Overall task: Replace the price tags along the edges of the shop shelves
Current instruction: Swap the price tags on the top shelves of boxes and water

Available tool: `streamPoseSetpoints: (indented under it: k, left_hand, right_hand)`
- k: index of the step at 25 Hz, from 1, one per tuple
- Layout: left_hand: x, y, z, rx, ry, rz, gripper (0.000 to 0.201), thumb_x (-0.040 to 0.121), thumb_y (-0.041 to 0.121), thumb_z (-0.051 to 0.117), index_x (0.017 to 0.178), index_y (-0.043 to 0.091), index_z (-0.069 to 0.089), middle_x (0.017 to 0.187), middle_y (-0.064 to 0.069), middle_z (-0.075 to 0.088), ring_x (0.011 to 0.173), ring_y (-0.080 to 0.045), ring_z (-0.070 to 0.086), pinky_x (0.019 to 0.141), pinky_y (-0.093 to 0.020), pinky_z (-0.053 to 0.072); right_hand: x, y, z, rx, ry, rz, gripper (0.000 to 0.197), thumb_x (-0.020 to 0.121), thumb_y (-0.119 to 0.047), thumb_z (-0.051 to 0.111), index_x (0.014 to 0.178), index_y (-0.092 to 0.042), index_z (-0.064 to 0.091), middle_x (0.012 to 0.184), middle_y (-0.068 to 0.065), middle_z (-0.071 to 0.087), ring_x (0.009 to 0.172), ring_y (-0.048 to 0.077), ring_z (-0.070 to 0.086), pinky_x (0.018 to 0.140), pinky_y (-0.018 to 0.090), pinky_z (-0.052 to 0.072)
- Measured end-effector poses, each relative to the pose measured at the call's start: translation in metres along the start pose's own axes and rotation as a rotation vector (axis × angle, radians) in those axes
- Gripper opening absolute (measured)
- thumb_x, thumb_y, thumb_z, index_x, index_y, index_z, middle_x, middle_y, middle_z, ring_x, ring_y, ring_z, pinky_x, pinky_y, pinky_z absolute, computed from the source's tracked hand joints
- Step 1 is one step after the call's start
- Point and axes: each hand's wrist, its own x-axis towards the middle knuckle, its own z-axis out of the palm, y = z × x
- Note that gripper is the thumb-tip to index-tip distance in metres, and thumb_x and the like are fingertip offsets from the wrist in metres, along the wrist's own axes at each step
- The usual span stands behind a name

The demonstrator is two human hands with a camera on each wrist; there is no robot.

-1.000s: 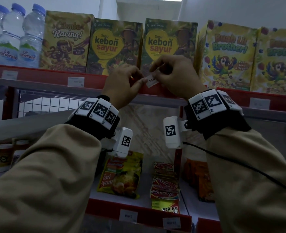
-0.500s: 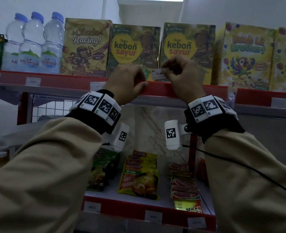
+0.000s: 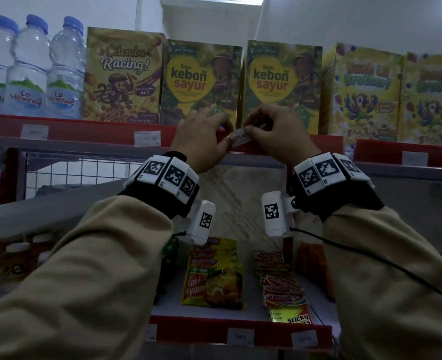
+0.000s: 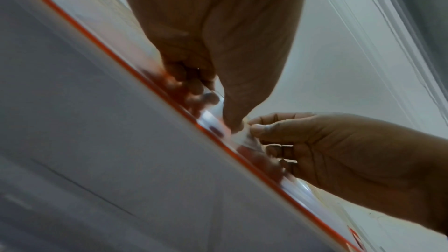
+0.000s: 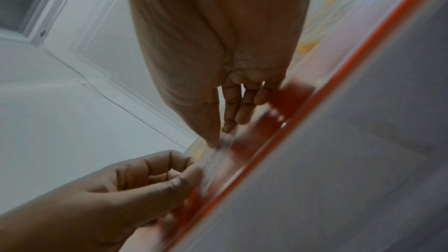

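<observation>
Between the two hands, at the red shelf edge [image 3: 287,145]: small white price tag [image 3: 241,137], slightly tilted, its print too blurred to read. Left hand [image 3: 201,141] at the tag's left end, thumb against it, other fingers curled over the top of the strip. Right hand [image 3: 277,133] at the tag's right end, pinching it between thumb and forefinger (clearest from the left wrist view), remaining fingers loosely bent behind. Just above both hands, two "kebon sayur" boxes [image 3: 201,81]; off to the left of the left hand, another tag [image 3: 147,138] already seated in the strip.
</observation>
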Motion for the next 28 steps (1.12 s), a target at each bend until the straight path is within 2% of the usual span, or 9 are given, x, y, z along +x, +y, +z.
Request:
streamPoseSetpoints:
  k: [4,7,10,12,17,21,28]
  left_hand:
    - [0.002,-0.002,-0.003,0.034,-0.027,0.025,0.027,0.091,0.045,0.053,0.107,0.024,0.059,0.124,-0.012,0.049,0.118,-0.032,0.042,0.097,-0.044,0.033]
    - [0.002,-0.001,-0.003,0.067,-0.045,0.037,0.029,0.091,0.046,0.053,0.109,0.024,0.059,0.128,-0.013,0.048,0.120,-0.033,0.041,0.098,-0.044,0.033]
    - [0.003,-0.001,-0.006,0.051,-0.067,0.040,0.029,0.092,0.045,0.053,0.109,0.023,0.061,0.128,-0.015,0.048,0.119,-0.034,0.041,0.098,-0.046,0.035]
    - [0.003,-0.002,-0.009,0.033,-0.087,0.035,0.029,0.091,0.044,0.053,0.108,0.023,0.063,0.129,-0.016,0.047,0.120,-0.034,0.042,0.099,-0.048,0.037]
    - [0.001,-0.002,-0.008,-0.021,-0.070,0.020,0.027,0.091,0.042,0.055,0.103,0.019,0.060,0.131,-0.016,0.047,0.121,-0.033,0.041,0.101,-0.049,0.036]
    - [0.001,-0.002,-0.007,-0.001,-0.069,0.020,0.029,0.091,0.043,0.054,0.106,0.018,0.060,0.132,-0.016,0.047,0.122,-0.032,0.040,0.101,-0.047,0.035]
    - [0.002,-0.003,-0.009,-0.004,-0.082,0.024,0.028,0.090,0.042,0.056,0.104,0.018,0.061,0.133,-0.017,0.048,0.123,-0.033,0.040,0.101,-0.050,0.036]
  right_hand:
    - [0.003,0.002,-0.012,-0.161,-0.101,0.002,0.011,0.087,-0.026,0.065,0.091,-0.016,0.067,0.081,-0.002,0.059,0.073,0.011,0.052,0.062,0.021,0.036]
    - [0.007,0.001,-0.023,-0.256,-0.211,0.016,0.013,0.089,-0.029,0.064,0.092,-0.018,0.067,0.077,-0.006,0.054,0.074,0.010,0.048,0.057,0.019,0.033]
    - [0.008,-0.001,-0.029,-0.270,-0.293,0.026,0.015,0.089,-0.030,0.063,0.099,-0.019,0.066,0.085,-0.003,0.057,0.083,0.014,0.052,0.069,0.024,0.039]
    - [0.006,-0.002,-0.029,-0.266,-0.322,0.011,0.014,0.088,-0.026,0.064,0.101,-0.021,0.065,0.085,-0.002,0.058,0.084,0.015,0.054,0.073,0.024,0.040]
    - [0.005,-0.001,-0.025,-0.319,-0.327,0.006,0.017,0.091,-0.027,0.061,0.105,-0.018,0.066,0.093,-0.003,0.053,0.087,0.013,0.048,0.073,0.023,0.032]
    - [0.001,0.001,-0.025,-0.268,-0.274,-0.005,0.015,0.090,-0.027,0.062,0.102,-0.019,0.065,0.094,-0.003,0.054,0.087,0.013,0.049,0.074,0.025,0.037]
    - [-0.004,0.002,-0.022,-0.274,-0.248,0.003,0.017,0.091,-0.028,0.061,0.101,-0.016,0.067,0.093,-0.002,0.054,0.086,0.013,0.048,0.074,0.025,0.033]
